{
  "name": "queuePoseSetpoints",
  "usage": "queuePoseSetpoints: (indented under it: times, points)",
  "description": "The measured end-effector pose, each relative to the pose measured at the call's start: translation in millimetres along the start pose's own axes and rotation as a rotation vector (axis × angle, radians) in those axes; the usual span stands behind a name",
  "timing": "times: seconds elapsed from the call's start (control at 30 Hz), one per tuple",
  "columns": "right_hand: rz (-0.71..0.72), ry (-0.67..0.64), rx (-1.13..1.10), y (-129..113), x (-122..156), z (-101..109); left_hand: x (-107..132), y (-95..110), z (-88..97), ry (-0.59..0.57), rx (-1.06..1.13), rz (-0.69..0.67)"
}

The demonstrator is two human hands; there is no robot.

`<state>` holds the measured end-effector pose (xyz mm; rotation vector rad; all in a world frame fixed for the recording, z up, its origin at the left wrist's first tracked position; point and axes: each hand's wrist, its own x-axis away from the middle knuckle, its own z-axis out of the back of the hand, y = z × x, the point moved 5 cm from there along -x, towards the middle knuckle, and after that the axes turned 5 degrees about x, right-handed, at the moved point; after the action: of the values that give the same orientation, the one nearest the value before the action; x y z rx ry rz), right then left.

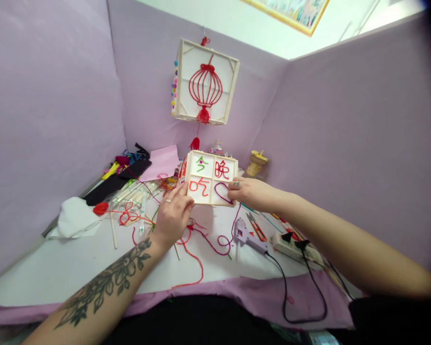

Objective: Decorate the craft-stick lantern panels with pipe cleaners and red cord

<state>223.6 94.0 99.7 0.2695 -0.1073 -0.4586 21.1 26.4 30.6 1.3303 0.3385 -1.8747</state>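
Observation:
A small wooden-framed box lantern [212,178] with white panels stands in front of me, its near face split into four squares. Yarn characters in green, red and orange fill three squares. In the lower right one, a strand of purple yarn [221,192] curves in a loop. My left hand [174,211] grips the lantern's lower left corner. With fingers pinched together, my right hand [246,191] is at the right edge over the end of the purple loop; its fingertips are partly hidden. The strand trails from there down to the table.
A larger lantern [207,84] hangs behind, its red tassel [195,143] just above the small one. To the right lie a glue gun [249,235], orange-handled snips [257,227] and a power strip [296,250]. Loose yarn, sticks [134,195] and a white cloth [75,216] lie left.

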Motion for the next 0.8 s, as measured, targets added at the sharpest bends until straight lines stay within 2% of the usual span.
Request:
queuePoseSetpoints:
  times: [0.2,0.4,0.8]
  points:
    - [-0.054,0.049,-0.09,4,-2,-3,0,1,0.3,-0.007,-0.021,0.004]
    - [-0.165,0.084,-0.201,11,-1,-6,0,2,0.3,-0.001,-0.038,-0.02]
    - [-0.12,0.125,-0.163,12,-5,-9,0,3,1.2,0.014,-0.058,-0.048]
